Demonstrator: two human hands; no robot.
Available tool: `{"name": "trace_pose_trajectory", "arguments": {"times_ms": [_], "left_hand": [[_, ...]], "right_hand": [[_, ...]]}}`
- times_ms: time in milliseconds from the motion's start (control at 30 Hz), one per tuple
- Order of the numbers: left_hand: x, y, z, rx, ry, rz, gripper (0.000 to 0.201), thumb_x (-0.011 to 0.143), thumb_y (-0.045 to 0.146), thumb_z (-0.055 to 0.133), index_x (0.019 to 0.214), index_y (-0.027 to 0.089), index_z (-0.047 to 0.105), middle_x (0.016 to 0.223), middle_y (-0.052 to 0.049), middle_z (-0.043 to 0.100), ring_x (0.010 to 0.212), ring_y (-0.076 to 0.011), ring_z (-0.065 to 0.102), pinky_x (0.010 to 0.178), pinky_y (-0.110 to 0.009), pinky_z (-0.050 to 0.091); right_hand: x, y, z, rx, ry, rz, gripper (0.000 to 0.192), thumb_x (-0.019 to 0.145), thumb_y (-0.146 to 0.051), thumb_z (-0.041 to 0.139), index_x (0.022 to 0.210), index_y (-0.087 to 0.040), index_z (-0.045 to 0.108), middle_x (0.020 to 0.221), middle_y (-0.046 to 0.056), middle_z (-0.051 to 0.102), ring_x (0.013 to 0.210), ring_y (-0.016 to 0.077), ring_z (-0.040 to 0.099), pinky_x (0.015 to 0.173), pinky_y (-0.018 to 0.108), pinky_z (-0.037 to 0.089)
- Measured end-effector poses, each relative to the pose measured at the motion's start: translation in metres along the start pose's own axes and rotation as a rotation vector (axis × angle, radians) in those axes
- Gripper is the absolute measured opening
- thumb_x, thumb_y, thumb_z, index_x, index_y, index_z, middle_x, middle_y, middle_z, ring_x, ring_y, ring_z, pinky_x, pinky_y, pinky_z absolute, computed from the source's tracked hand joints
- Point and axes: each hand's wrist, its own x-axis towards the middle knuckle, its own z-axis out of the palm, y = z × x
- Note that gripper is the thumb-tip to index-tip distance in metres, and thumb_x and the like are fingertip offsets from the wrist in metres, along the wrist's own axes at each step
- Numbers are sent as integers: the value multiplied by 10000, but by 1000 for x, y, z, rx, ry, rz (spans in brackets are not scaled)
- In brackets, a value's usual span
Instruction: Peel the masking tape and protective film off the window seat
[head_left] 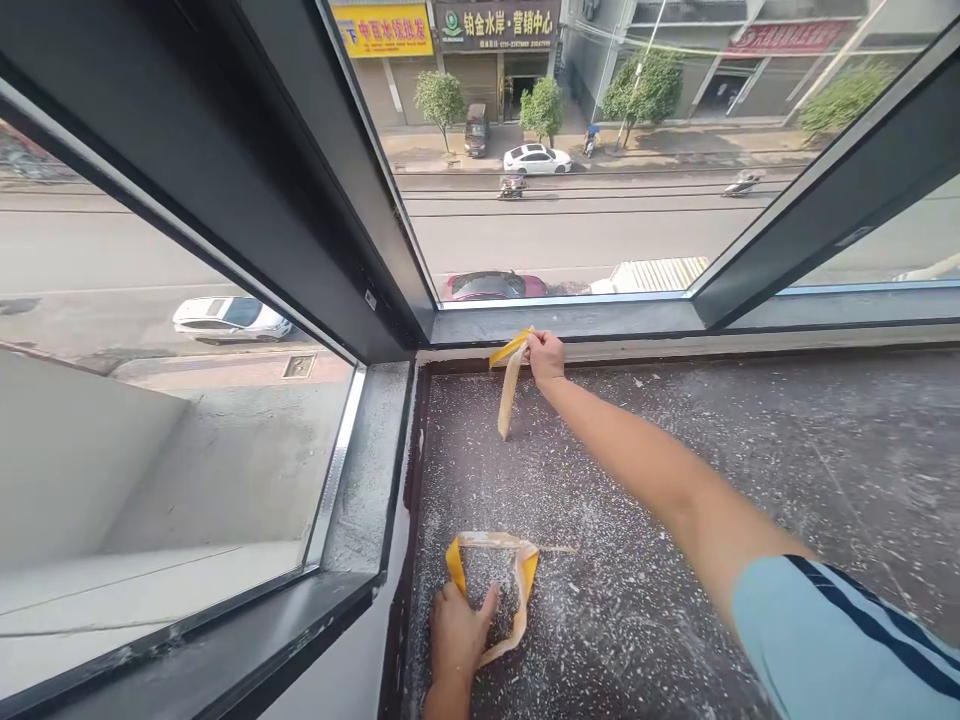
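Observation:
My right hand point(544, 356) reaches across the dark stone sill point(675, 470) to the base of the window frame point(570, 320), pinching a strip of yellow masking tape point(510, 380) that hangs down from its fingers. My left hand point(459, 630) rests on the near part of the sill, holding a looped, crumpled length of yellow tape point(517, 580). The sill is speckled with white plaster flecks.
Dark metal window frames meet at a corner post point(330, 200). An opened pane point(187, 420) stands at the left. Through the glass lie a street, cars and shopfronts far below.

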Motion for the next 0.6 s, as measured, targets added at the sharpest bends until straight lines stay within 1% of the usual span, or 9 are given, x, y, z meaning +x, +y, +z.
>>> {"name": "trace_pose_trajectory", "arguments": {"times_ms": [133,333,433,600], "left_hand": [[1,-1,2,11,-4,4,599,642,646,403,845,91,501,868,-187,594,861,-315,568,717,-359,430],[2,2,1,40,-12,16,600,639,629,408,855,77,503,871,-208,601,869,-327,568,711,-361,435],[2,4,0,47,-23,11,611,625,649,406,833,84,507,873,-215,606,883,-341,567,707,-365,437],[3,2,3,60,-33,15,605,633,651,398,834,91,505,867,-206,605,881,-336,568,716,-369,436]], "right_hand": [[7,-4,-23,17,18,-7,144,741,-315,451,752,-177,489,584,-31,514,493,92,483,497,206,414],[9,-12,-57,55,52,-25,139,735,-319,461,731,-180,470,549,-47,479,468,78,455,474,191,397],[11,-19,-73,82,56,-31,127,733,-304,468,726,-178,464,556,-46,478,465,71,447,464,186,389],[19,-34,-102,126,87,-20,106,739,-273,473,703,-177,449,525,-57,450,433,62,408,434,181,366]]}}
